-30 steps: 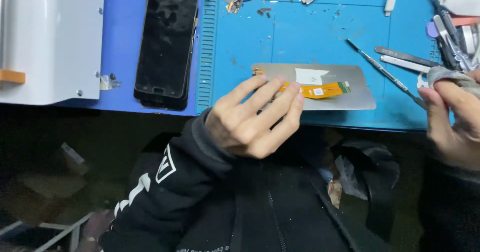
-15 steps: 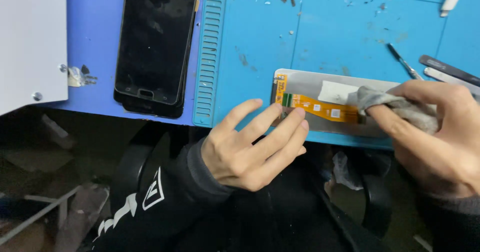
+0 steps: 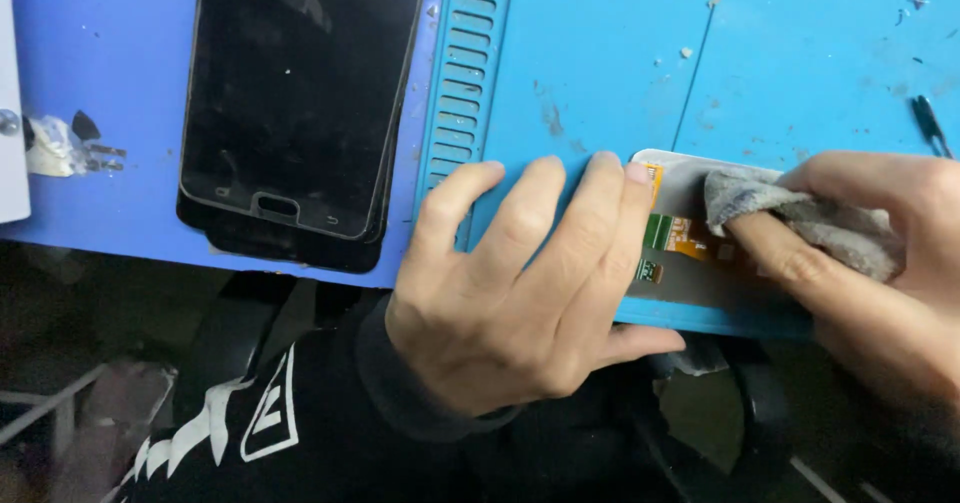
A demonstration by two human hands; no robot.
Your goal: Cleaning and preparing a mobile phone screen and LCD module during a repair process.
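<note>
A grey phone display panel [image 3: 700, 188] with an orange flex cable [image 3: 680, 235] lies face down near the front edge of a blue work mat [image 3: 600, 73]. My left hand [image 3: 520, 283] lies flat with fingers spread, its fingertips pressing the panel's left end while the thumb hooks under the mat's edge. My right hand [image 3: 870, 263] presses a crumpled grey cloth [image 3: 800, 218] onto the panel's back, fingers closed around it.
A stack of black phone screens [image 3: 300, 103] lies on the blue table surface at the left, beside the mat's slotted strip [image 3: 465, 73]. A dark tool tip [image 3: 930, 123] shows at the right edge. Small debris dots the mat.
The view has moved closer. My left hand has moved up from the table edge onto the panel's left end. My right hand still holds the cloth on the panel.
</note>
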